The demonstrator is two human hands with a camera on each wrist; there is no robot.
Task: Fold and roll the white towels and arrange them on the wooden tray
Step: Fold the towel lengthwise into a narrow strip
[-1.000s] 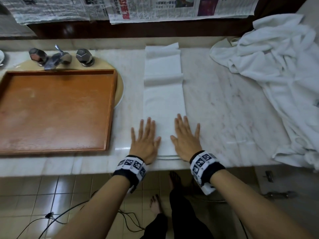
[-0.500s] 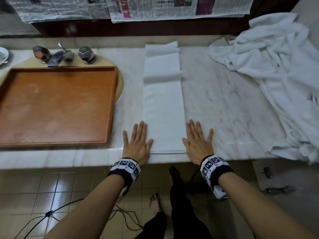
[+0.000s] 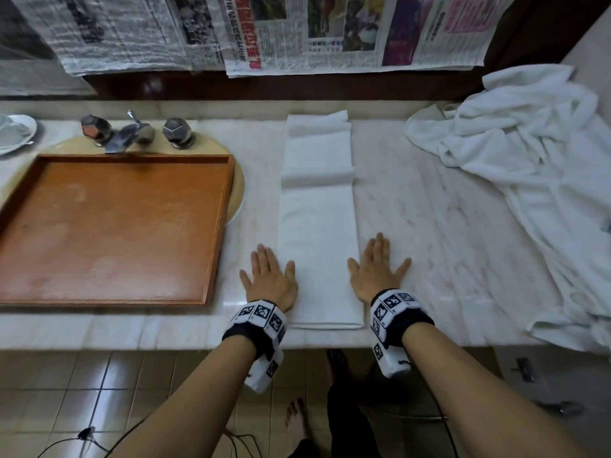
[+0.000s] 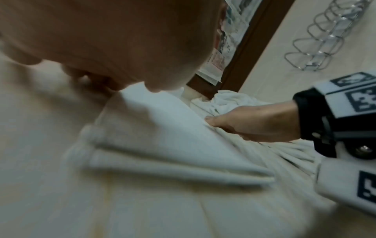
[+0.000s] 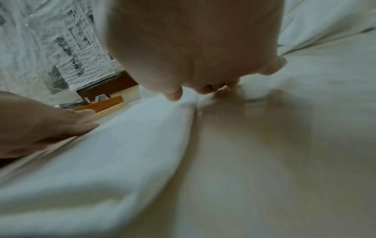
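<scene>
Marble surface (image 3: 446, 226) carried a folded white towel (image 3: 317, 233) beside a wooden tray (image 3: 112, 226).
Both hands, left (image 3: 269, 280) and right (image 3: 377, 271), lay flat with fingers spread, flanking the towel's near end.

folded towel (image 3: 317, 246) lies as a long strip on the marble surface (image 3: 429, 226). left hand (image 3: 269, 280) and right hand (image 3: 377, 272) flat, fingers straight, at either side of its near end. tray (image 3: 109, 226) left; crumpled white cloth (image 3: 535, 180) right.

Folded white towel (image 3: 317, 246) beside wooden tray (image 3: 112, 226)
</scene>
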